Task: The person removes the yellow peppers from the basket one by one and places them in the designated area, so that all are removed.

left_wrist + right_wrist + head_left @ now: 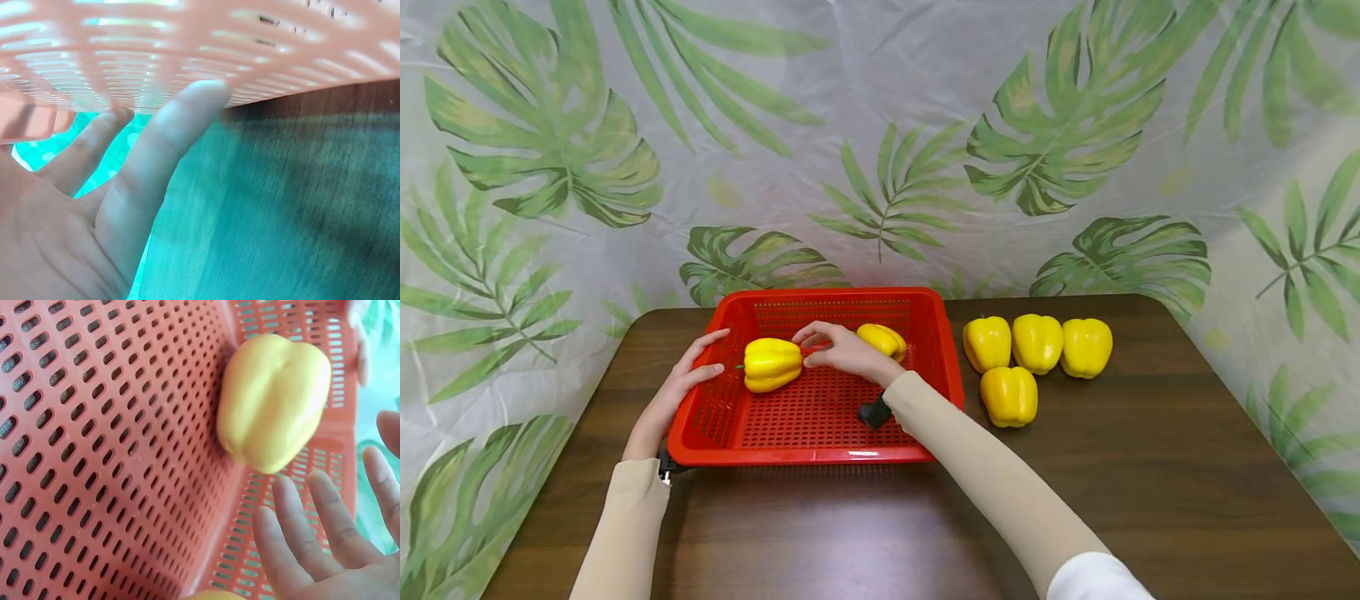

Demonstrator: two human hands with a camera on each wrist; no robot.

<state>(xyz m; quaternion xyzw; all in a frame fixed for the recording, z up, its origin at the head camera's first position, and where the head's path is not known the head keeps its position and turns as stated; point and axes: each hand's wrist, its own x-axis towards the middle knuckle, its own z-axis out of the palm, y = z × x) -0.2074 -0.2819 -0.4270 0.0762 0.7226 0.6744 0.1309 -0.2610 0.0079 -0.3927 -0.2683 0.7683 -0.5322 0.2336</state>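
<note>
Fingers (334,515) apart and gently bent, we have the right hand (850,352) just beside a yellow pepper (772,365) in the red basket (805,456), with nothing clamped; whether a fingertip brushes the skin, we can't quite tell. That pepper lies on its side on the perforated floor, near the left wall, stem towards the left rim, so its other end faces our right hand. Across from it, the left hand (673,392) holds that left rim, thumb and a finger over the edge, other fingers against the slotted outer wall, a grip that looks meant to stop the basket sliding. Beyond the right wrist we spot a second pepper (883,340), partly hidden, towards the back right. Outside, four more peppers (1037,343) sit close together, three in a row and one nearer us, placed, we judge, where the right arm reaches them easily. On to the surface: we're working on a brown wood-grain table (1187,483), a pale sheen in front of the basket, which sits towards the far edge. Past that, we face a pale cloth backdrop (917,83) printed with big green leaves, rising behind the table and along its sides.
</note>
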